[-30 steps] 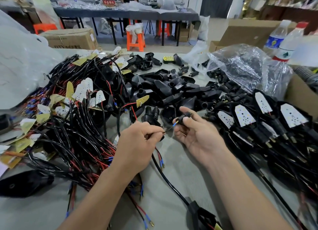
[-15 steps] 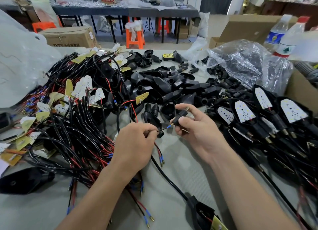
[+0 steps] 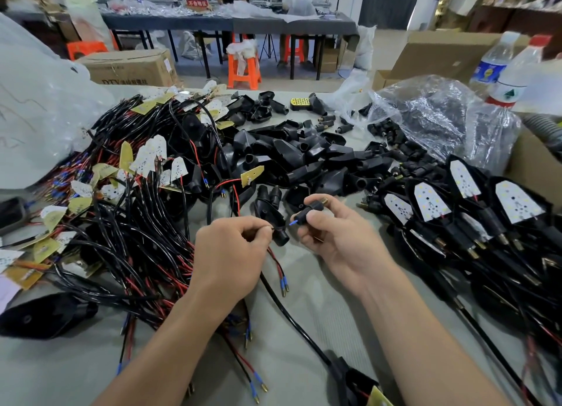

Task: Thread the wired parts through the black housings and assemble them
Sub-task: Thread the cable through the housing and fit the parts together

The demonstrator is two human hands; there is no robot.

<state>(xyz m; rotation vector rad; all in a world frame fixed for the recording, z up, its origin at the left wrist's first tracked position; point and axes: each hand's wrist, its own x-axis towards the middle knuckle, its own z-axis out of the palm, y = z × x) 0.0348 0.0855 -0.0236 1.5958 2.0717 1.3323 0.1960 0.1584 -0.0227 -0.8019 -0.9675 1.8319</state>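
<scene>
At 9 o'clock a white bag bulges on the counter; you cannot see what it holds. Just right of it, from 9 to 11 o'clock, lies the tangle of wired parts, black cables with red leads and small white and yellow boards.

Your left hand is at the centre, its fingers pinched together on a thin wire. The wire's blue tip points toward 3 o'clock and meets the lower mouth of the small black housing. Whether it has gone inside cannot be told. Your right hand grips that housing with thumb and curled fingers, brass threaded end up toward 1 o'clock.

Beyond both hands, at 12 o'clock, loose black housings lie heaped on the counter. At 1 to 2 o'clock a crumpled clear bag lies open toward the heap, with small black parts showing through its film. Two capped bottles stand behind it. At 3 o'clock, assembled units lie in rows, white boards seated in black shells. A cardboard box stands at the far right edge, its contents unclear.
</scene>
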